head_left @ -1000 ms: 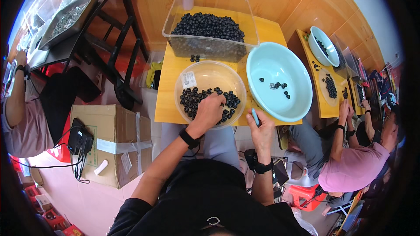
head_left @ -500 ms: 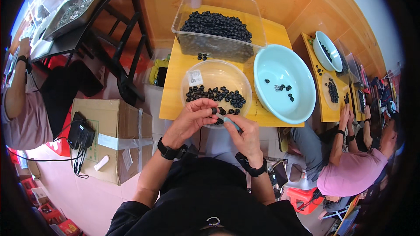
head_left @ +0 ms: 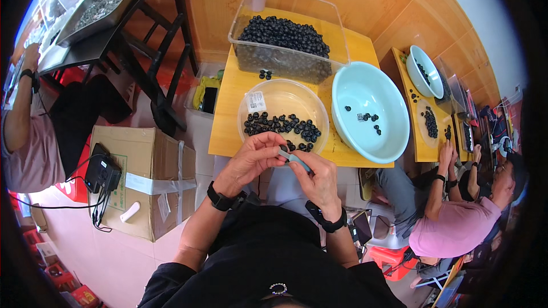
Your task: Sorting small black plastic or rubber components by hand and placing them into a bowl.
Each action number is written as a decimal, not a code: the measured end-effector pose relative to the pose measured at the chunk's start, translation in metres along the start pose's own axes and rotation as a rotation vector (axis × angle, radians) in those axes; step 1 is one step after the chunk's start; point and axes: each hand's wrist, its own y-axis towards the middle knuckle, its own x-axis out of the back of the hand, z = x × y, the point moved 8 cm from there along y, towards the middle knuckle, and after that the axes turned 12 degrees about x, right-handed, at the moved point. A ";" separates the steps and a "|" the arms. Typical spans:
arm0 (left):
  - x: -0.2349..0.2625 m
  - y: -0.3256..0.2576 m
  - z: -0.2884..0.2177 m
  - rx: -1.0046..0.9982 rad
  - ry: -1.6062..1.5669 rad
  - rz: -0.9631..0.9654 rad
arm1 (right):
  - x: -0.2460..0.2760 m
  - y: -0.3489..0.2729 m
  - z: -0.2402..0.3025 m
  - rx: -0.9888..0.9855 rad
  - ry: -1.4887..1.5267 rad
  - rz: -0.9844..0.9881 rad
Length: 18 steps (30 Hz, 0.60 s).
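Close together over the front rim of a round clear tub [head_left: 313,94], both hands are at work. My left hand [head_left: 256,157] is closed, thumb and fingers pinching a small black round part that is now mostly hidden. In my right hand [head_left: 321,181] is a small knife [head_left: 299,162] with a light blue handle and a flat grey blade. Its blade reaches to the left fingertips, against or just beside the part. Several black round parts with holes [head_left: 308,132] lie in the tub, just beyond the hands.
Behind the tub stands a clear bin [head_left: 274,60] heaped with black parts. A light blue basin [head_left: 374,137] holds several more, on the yellow table [head_left: 225,131]. A cardboard box [head_left: 142,177] is at left. People sit at left and right [head_left: 456,228].
The black part showed at the left fingertips before; now the fingers and blade mostly cover it. The blade has shifted slightly left, and the whole view has moved a little.
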 end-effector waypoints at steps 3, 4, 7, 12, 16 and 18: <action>-0.003 0.000 0.004 0.029 -0.057 0.012 | 0.001 0.001 0.003 0.013 0.004 -0.010; -0.004 0.000 0.006 0.047 -0.095 0.014 | 0.001 0.001 0.003 0.013 0.004 -0.010; -0.004 0.001 0.009 0.064 -0.150 0.041 | 0.002 0.000 0.004 0.018 0.015 -0.024; -0.002 0.003 0.013 0.072 -0.174 0.069 | 0.002 0.000 0.003 0.025 -0.008 -0.019; -0.003 0.002 0.014 0.087 -0.186 0.073 | 0.002 -0.001 0.002 0.015 0.000 -0.016; -0.004 0.002 0.013 0.087 -0.188 0.073 | 0.001 -0.001 0.001 0.022 0.017 -0.028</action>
